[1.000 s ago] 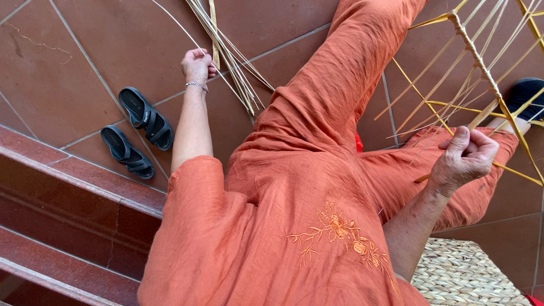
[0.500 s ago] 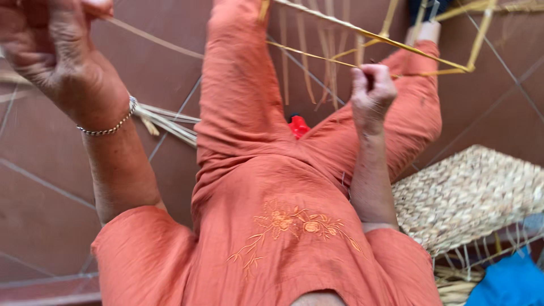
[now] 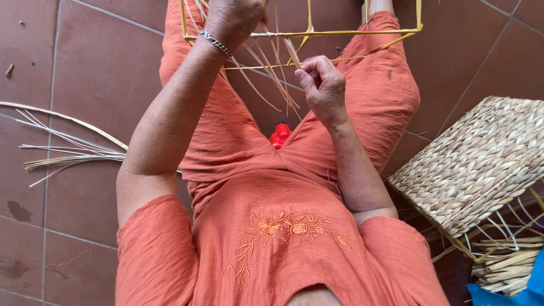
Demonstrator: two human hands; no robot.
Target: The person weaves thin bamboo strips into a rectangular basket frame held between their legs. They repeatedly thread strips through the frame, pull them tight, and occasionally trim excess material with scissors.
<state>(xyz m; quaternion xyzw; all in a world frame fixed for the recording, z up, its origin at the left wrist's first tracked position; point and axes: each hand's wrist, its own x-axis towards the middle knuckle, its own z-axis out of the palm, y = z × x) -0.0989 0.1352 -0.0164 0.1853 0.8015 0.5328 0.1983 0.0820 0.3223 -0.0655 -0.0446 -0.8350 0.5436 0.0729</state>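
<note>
Both hands worked a yellow wire frame (image 3: 362,31) held over the lap above the tiled floor (image 3: 85,73), wrapping it with straw strands (image 3: 272,73).

The finished woven basket (image 3: 481,158) lay by the right knee; the frame looked stiff, light and springy, best held at a bar near a corner; the left hand (image 3: 235,20) was closed round its near bar; the right hand (image 3: 323,85) pinched one flat strand, which seemed light, pliable, apt to crack if bent sharply; spare straw (image 3: 68,153) lay at the floor's left edge.

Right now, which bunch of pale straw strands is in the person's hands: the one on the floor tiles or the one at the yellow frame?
The pale straw strands at the thin yellow frame, pinched by the right hand.
</note>
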